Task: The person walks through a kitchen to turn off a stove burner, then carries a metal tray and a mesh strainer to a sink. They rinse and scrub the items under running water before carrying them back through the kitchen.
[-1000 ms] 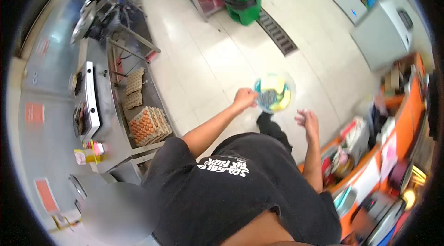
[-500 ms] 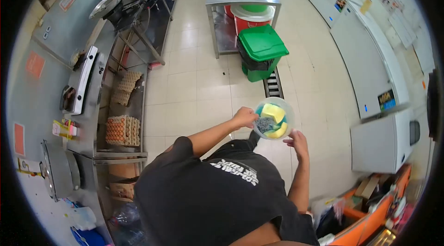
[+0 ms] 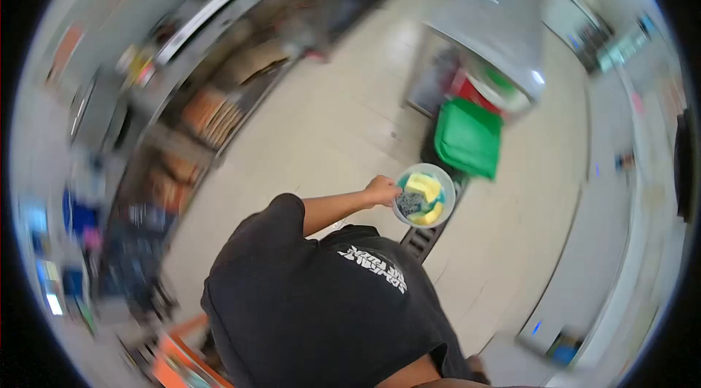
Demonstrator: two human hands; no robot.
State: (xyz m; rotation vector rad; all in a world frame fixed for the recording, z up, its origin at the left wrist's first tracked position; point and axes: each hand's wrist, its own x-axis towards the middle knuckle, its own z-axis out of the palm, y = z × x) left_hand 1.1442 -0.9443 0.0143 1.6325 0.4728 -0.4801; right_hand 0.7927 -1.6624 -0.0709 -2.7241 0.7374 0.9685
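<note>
My left hand (image 3: 382,191) grips the rim of a round, translucent plastic tub (image 3: 448,200), fingers closed on its left side. Inside lie a yellow sponge (image 3: 423,185), a second yellow piece (image 3: 427,216), a grey scouring pad (image 3: 410,203) and some blue-green material. The tub is held out in front of my dark shirt, above the floor. Low in the view, a blurred part of my right hand or forearm (image 3: 477,369) shows beside the shirt; its fingers cannot be made out.
A green lidded bin (image 3: 469,138) stands just beyond the tub, by a steel table (image 3: 489,12). A floor drain grate (image 3: 421,242) runs below. Steel shelving with egg trays (image 3: 212,116) lines the left; white chest freezers (image 3: 577,264) line the right. An orange crate (image 3: 182,359) is at lower left.
My body and view have turned to the right, so the surroundings swing and blur. My right hand has left the tub's side and dropped low; my left hand keeps the tub.
</note>
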